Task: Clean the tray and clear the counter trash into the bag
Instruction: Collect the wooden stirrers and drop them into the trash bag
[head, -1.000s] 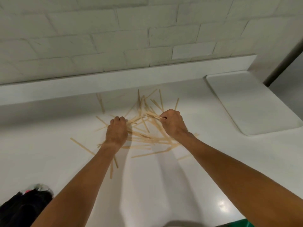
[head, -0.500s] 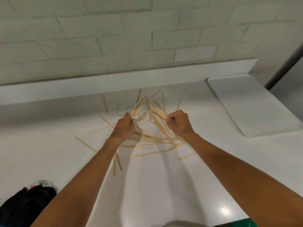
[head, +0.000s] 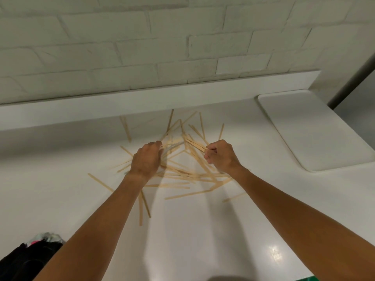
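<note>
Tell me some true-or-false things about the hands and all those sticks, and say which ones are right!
1. The right hand holds some wooden sticks. True.
2. Sticks lie on the white tray. False: none show on it; they lie on the counter left of it.
3. The left hand grips sticks too. True.
4. Every stick has been picked up. False: many lie scattered on the counter.
5. The black bag sits next to the tray. False: it is at the lower left corner, far from the tray.
</note>
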